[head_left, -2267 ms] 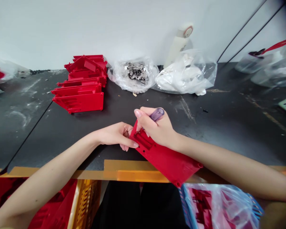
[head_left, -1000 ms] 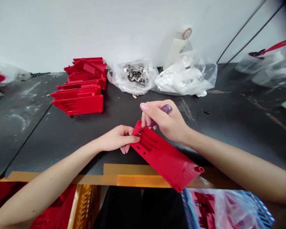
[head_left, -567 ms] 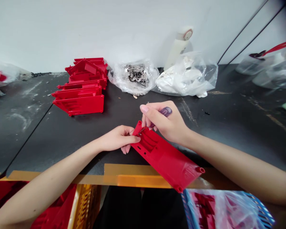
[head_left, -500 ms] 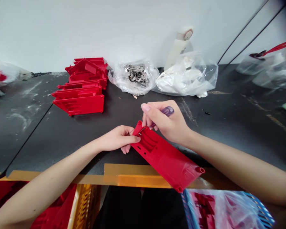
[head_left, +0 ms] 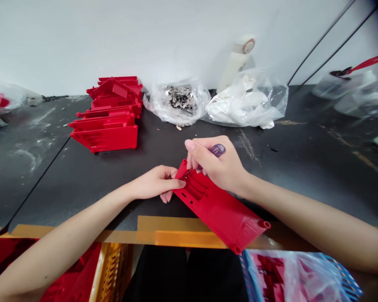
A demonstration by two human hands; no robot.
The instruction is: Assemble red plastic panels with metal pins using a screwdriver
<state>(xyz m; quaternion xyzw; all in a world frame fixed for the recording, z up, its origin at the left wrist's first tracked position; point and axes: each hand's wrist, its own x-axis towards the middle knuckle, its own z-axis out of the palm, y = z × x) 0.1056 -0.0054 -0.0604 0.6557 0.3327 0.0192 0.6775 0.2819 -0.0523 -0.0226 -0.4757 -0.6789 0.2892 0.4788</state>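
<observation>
A long red plastic panel [head_left: 220, 209] lies slantwise at the table's front edge, its near end jutting out past the edge. My left hand [head_left: 164, 182] pinches the panel's far-left end, thumb on top beside a small metal piece [head_left: 185, 177]. My right hand [head_left: 219, 161] is closed round the purple handle of a screwdriver-like tool [head_left: 218, 149]. Its thin shaft points down-left to the metal piece by my left thumb; whether the tip touches it I cannot tell.
Stacked red panels [head_left: 113, 136] stand at the back left. Behind my hands are an open bag of small metal parts [head_left: 181, 98], a bag of white pieces [head_left: 248, 105] and a white bottle [head_left: 233, 67]. Below the edge sit a yellow crate [head_left: 111, 268] and a blue crate [head_left: 346, 272].
My right hand and the tool's handle have shifted slightly down and left. My left hand and the red panel stay in place.
</observation>
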